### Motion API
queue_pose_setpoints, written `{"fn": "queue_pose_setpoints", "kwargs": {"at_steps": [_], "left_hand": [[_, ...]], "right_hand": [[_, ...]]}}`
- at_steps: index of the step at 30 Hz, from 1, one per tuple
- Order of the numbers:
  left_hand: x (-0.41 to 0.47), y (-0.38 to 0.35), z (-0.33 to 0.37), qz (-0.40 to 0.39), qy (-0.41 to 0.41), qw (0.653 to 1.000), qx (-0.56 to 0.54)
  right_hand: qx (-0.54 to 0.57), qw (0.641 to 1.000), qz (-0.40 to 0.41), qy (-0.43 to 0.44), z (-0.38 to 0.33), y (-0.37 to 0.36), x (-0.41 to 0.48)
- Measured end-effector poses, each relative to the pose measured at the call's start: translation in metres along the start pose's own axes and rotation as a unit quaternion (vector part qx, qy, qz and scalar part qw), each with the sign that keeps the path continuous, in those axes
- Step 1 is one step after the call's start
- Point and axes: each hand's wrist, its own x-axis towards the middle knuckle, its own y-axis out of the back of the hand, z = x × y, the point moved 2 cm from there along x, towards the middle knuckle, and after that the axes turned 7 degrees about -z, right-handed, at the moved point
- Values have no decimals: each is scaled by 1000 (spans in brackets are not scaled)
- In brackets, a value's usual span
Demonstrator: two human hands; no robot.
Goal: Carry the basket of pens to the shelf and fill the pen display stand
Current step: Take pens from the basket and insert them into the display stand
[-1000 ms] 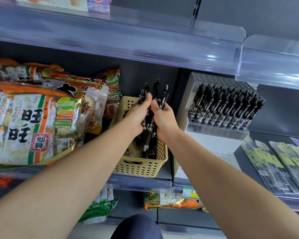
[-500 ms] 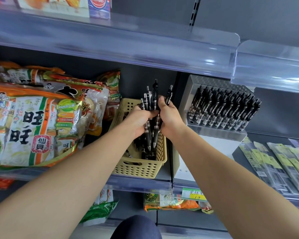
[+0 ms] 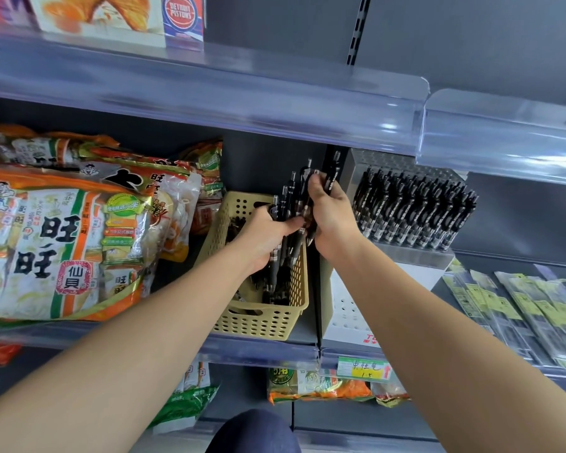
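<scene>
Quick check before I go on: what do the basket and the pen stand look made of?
Basket: looks like moulded plastic, matt beige, walls pierced with regular round holes. Pen display stand: probably plastic too; grey perforated back, translucent front rail, possibly acrylic, before the pens, white base.

A bunch of black pens [image 3: 291,197] is gripped upright by the left hand [image 3: 265,237] and the right hand [image 3: 332,220], above a beige perforated basket [image 3: 262,318] set on the shelf [image 3: 258,353]. More pens [image 3: 275,289] are seen inside the basket. Just to its right, a pen display stand [image 3: 409,256] is packed with rows of pens [image 3: 412,210]. Snack bags [image 3: 62,243] are stacked at left, flat clear packets [image 3: 520,305] at far right
</scene>
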Motion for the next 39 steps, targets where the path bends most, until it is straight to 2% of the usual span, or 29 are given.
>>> {"fn": "queue_pose_setpoints", "kwargs": {"at_steps": [3, 7, 9, 12, 15, 21, 27, 33, 39], "left_hand": [[-5, -4, 3, -2, -10, 1000, -17], [-9, -5, 1, 20, -10, 999, -36], [-11, -6, -2, 24, -9, 999, -37], [-13, -12, -4, 19, -15, 999, -40], [-16, -19, -2, 23, -25, 999, -31], [-20, -30, 1, 26, -31, 999, -31], [-22, -35, -2, 27, -25, 999, -24], [-23, -39, -9, 35, -18, 999, -32], [-26, -43, -9, 42, -24, 998, -38]], "right_hand": [[-58, 998, 24, 17, -2, 3, -4], [-186, 978, 61, 77, -12, 16, -19], [-188, 978, 48, 79, -18, 23, -25], [-154, 987, 17, 39, -24, 34, -29], [-187, 980, 14, 67, -29, 40, -35], [-186, 976, 17, 114, -38, 51, -45], [-264, 950, 75, 151, -55, 72, -51], [-352, 907, 135, 190, -62, 80, -53], [-392, 877, 161, 226, -64, 76, -48]]}}
